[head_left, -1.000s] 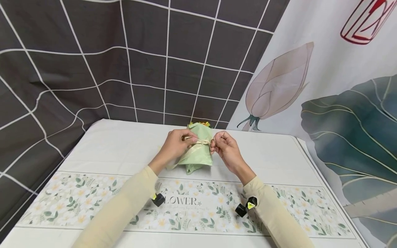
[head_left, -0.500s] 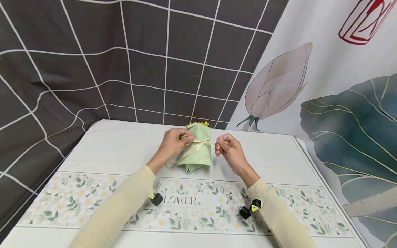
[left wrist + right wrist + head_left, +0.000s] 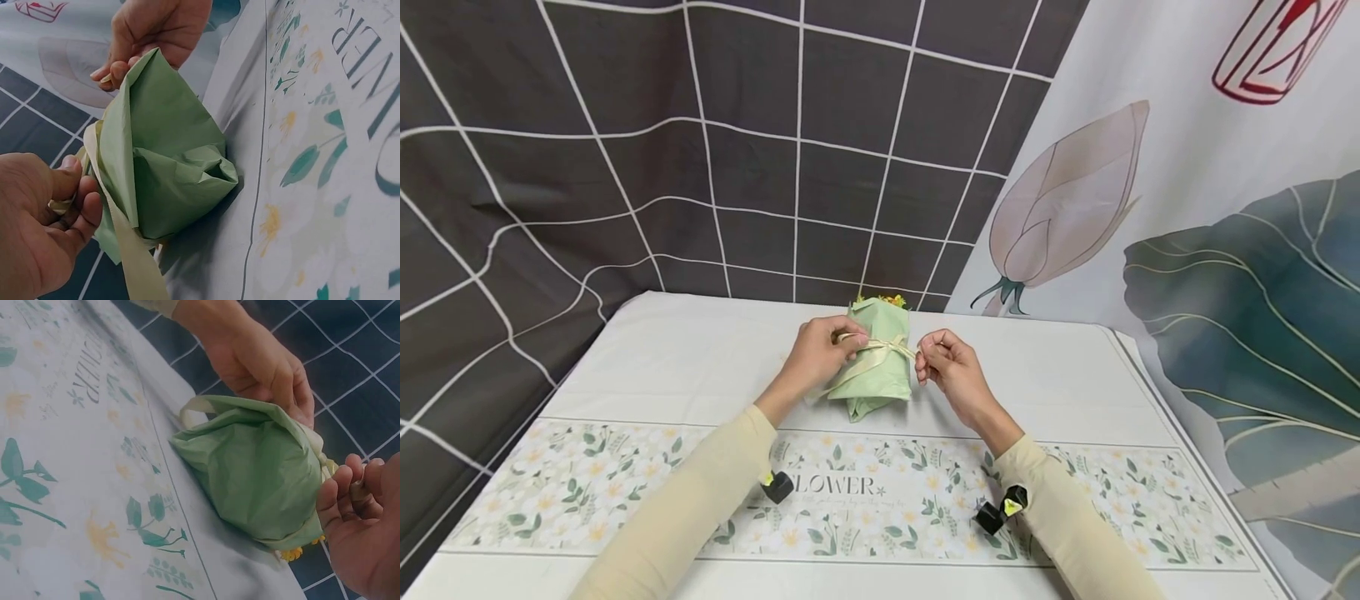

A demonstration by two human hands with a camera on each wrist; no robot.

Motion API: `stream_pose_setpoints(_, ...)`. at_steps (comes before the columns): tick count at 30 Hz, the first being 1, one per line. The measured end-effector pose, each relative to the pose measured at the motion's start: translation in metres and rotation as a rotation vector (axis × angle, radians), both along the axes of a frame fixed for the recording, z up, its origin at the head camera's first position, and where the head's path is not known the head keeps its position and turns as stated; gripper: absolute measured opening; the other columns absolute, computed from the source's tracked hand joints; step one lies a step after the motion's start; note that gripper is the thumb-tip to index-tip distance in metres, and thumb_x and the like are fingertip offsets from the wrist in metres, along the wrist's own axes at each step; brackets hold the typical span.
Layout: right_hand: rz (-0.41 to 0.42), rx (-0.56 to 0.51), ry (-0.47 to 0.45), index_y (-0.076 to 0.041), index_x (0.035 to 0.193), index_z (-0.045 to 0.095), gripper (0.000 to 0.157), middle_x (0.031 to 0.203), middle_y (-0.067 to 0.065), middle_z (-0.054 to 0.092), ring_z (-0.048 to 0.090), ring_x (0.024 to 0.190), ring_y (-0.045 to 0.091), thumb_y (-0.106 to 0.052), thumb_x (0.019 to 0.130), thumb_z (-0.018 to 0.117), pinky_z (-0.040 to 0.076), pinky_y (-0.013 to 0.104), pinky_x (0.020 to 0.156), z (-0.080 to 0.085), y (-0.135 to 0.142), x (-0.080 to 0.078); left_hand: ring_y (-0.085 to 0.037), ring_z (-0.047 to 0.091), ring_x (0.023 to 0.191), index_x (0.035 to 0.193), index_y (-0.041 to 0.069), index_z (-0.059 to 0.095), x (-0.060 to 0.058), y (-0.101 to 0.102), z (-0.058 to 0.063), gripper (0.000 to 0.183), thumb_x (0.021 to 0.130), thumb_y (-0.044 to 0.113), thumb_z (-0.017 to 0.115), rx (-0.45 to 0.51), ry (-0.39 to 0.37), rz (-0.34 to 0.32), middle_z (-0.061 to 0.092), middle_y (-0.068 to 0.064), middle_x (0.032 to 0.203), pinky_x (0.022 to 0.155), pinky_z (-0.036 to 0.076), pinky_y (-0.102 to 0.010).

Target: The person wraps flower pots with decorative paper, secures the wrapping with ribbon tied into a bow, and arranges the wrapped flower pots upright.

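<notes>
A bouquet wrapped in light green paper (image 3: 880,379) lies on the table, yellow and orange flowers (image 3: 891,300) showing at its far end. Around its middle runs a pale cream ribbon (image 3: 891,343), knotted on top with loops at the knot. My left hand (image 3: 823,346) pinches the ribbon left of the knot between thumb and fingers. On the other side my right hand (image 3: 953,367) pinches ribbon with curled fingers, just off the paper. A loose ribbon tail (image 3: 139,262) hangs down past the wrap in the left wrist view.
A white tablecloth (image 3: 700,358) with a printed floral band (image 3: 625,492) covers the table. Behind it hangs a dark curtain with a white grid (image 3: 745,183). A white curtain with a flower print (image 3: 1060,200) hangs at the right. Small black devices (image 3: 778,486) are worn on both wrists.
My right hand has moved slightly right, away from the knot, drawing ribbon out between it and the wrap. My left hand has shifted a little left, still pinching ribbon.
</notes>
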State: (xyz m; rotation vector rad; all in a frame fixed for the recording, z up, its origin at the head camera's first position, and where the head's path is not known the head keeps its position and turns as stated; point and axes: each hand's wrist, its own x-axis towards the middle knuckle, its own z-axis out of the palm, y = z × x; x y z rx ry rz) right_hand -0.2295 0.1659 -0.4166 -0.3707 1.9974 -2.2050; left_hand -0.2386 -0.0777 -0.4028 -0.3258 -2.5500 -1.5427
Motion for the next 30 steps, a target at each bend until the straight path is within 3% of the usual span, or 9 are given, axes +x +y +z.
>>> stream_pose_setpoints(7,0.007,-0.008,0.031,-0.005,0.109,0.053,0.013,0.087,0.002,0.064,0.060,0.073,0.011,-0.018,0.110,0.051,0.055,0.022,0.069,0.001,0.000,0.002,-0.015,0.065,0.069,0.102,0.016,0.078,0.001,0.003,0.002,0.011,0.098,0.024,0.073,-0.028,0.012,-0.001,0.076,-0.003,0.083,0.065,0.051,-0.028)
stream_pose_setpoints(11,0.005,-0.054,0.080,-0.005,0.113,0.054,0.018,0.096,0.002,0.068,0.063,0.078,0.012,-0.022,0.110,0.052,0.057,0.023,0.070,0.008,-0.002,0.001,-0.021,0.070,0.096,0.109,0.017,0.076,0.001,0.007,0.004,0.015,0.100,0.028,0.071,-0.069,0.059,-0.028,0.079,-0.003,0.105,0.088,0.054,-0.039)
stream_pose_setpoints(14,0.011,-0.089,0.115,-0.004,0.116,0.055,0.020,0.101,0.002,0.071,0.067,0.081,0.012,-0.023,0.109,0.053,0.059,0.023,0.072,0.016,-0.005,-0.002,-0.021,0.067,0.116,0.117,0.017,0.073,0.000,0.012,0.006,0.024,0.097,0.032,0.074,-0.085,0.084,-0.078,0.074,-0.003,0.120,0.104,0.052,-0.043)
stream_pose_setpoints(19,0.080,-0.115,0.154,-0.001,0.129,0.052,0.030,0.119,0.011,0.072,0.073,0.090,0.015,-0.022,0.109,0.053,0.061,0.027,0.080,0.028,-0.012,-0.008,-0.019,0.065,0.114,0.113,0.016,0.076,-0.003,0.022,0.010,0.027,0.095,0.036,0.077,-0.133,0.107,-0.151,0.071,-0.002,0.116,0.101,0.054,-0.039)
stream_pose_setpoints(21,0.072,-0.066,0.187,-0.002,0.141,0.046,0.036,0.134,0.015,0.066,0.073,0.092,0.016,-0.020,0.110,0.051,0.061,0.028,0.079,0.030,-0.013,-0.011,-0.018,0.066,0.111,0.109,0.015,0.077,-0.005,0.025,0.010,0.020,0.098,0.032,0.074,-0.145,0.105,-0.154,0.071,-0.001,0.114,0.096,0.056,-0.037)
stream_pose_setpoints(24,-0.023,0.101,0.226,-0.009,0.152,0.040,0.043,0.149,0.015,0.054,0.071,0.091,0.016,-0.015,0.110,0.048,0.060,0.026,0.074,0.030,-0.010,-0.012,-0.017,0.067,0.108,0.104,0.014,0.078,-0.008,0.029,0.009,0.014,0.100,0.025,0.071,-0.145,0.083,-0.143,0.071,-0.002,0.112,0.093,0.058,-0.034)
stream_pose_setpoints(27,-0.133,0.270,0.180,-0.009,0.150,0.046,0.042,0.139,0.017,0.056,0.067,0.087,0.016,-0.014,0.108,0.047,0.056,0.025,0.068,0.024,-0.007,-0.011,-0.018,0.068,0.107,0.102,0.015,0.077,-0.010,0.031,0.007,0.011,0.101,0.023,0.070,-0.144,0.048,-0.124,0.071,-0.002,0.113,0.093,0.058,-0.033)
stream_pose_setpoints(30,-0.160,0.330,0.088,-0.008,0.140,0.057,0.037,0.125,0.020,0.062,0.064,0.086,0.019,-0.022,0.108,0.047,0.056,0.028,0.068,0.018,-0.005,-0.008,-0.019,0.068,0.109,0.102,0.016,0.077,-0.012,0.032,0.006,0.012,0.101,0.025,0.069,-0.144,0.019,-0.106,0.071,-0.002,0.113,0.094,0.058,-0.034)
